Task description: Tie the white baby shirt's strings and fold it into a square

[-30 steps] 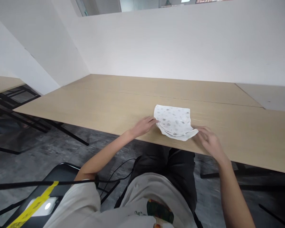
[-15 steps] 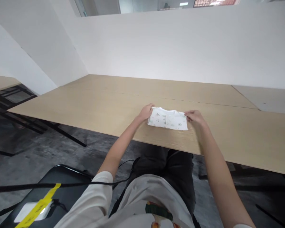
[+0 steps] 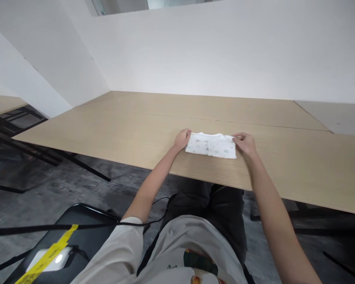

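Observation:
A white garment with small printed figures [image 3: 211, 145] lies folded into a flat rectangle on the wooden table, its curved neckline on the far side. My left hand [image 3: 182, 139] is closed at the garment's far left corner, with its fingertips partly hidden. At the far right corner, my right hand [image 3: 245, 142] pinches the cloth edge between thumb and fingers.
The wooden table [image 3: 121, 130] runs up to a white wall [image 3: 195, 55], with a seam along its length. At the lower left stands a black chair [image 3: 85, 221] bearing a white device [image 3: 49, 258] under yellow tape. A black cable [image 3: 106, 225] crosses beside my left arm.
The view has shifted slightly. Both hands remain at the garment's two far corners, and the garment keeps its folded shape. The fingers of my right hand have shifted a little at the corner.

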`<action>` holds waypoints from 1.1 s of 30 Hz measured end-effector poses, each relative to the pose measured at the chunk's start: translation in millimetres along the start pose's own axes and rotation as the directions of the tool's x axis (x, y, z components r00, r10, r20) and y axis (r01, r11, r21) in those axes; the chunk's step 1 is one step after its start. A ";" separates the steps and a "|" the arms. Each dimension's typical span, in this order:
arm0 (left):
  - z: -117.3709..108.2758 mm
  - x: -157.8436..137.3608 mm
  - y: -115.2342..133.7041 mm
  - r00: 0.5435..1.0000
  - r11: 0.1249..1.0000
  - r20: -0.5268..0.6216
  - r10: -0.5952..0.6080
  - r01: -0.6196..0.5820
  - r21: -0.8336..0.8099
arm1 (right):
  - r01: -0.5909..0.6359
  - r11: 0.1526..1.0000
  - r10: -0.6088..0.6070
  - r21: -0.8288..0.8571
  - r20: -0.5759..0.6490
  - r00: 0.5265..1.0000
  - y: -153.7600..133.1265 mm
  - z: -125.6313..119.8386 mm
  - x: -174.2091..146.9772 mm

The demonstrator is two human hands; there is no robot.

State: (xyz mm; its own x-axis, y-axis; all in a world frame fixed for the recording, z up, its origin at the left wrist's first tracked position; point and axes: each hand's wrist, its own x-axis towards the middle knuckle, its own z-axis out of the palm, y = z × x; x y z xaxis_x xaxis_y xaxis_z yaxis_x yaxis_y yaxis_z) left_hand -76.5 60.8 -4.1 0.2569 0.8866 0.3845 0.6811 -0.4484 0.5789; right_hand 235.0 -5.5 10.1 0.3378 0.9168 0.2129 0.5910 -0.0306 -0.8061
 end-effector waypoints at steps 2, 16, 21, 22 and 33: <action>-0.5 -0.4 -0.1 0.999 0.998 -0.003 -0.037 0.037 0.047 | 0.038 0.993 -0.040 -0.111 -0.017 0.999 3.7 1.8 -0.6; -2.2 -1.0 -2.3 0.997 0.998 0.070 -0.036 0.039 -0.048 | 0.271 0.915 -0.254 -0.300 0.094 0.963 15.6 13.0 2.8; -1.4 0.0 -4.3 0.996 0.996 0.070 -0.058 0.063 -0.065 | 0.257 0.893 -0.230 -0.369 0.116 0.966 15.4 14.4 3.8; -1.4 0.0 -4.3 0.995 0.996 0.071 -0.063 0.068 -0.064 | 0.258 0.893 -0.230 -0.369 0.118 0.966 15.8 14.3 4.4; -3.2 -1.6 -1.1 0.995 0.997 0.080 -0.060 0.064 -0.043 | 0.282 0.884 -0.253 -0.373 0.125 0.959 17.6 14.4 3.8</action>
State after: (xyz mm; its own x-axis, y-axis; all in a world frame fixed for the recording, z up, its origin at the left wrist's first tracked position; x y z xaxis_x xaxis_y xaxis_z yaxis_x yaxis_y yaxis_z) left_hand -79.8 59.5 -3.1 0.2692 0.9183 0.2902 0.6663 -0.3952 0.6324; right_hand 236.1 3.2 -11.2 0.0828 0.9371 0.3391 0.8907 0.0830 -0.4469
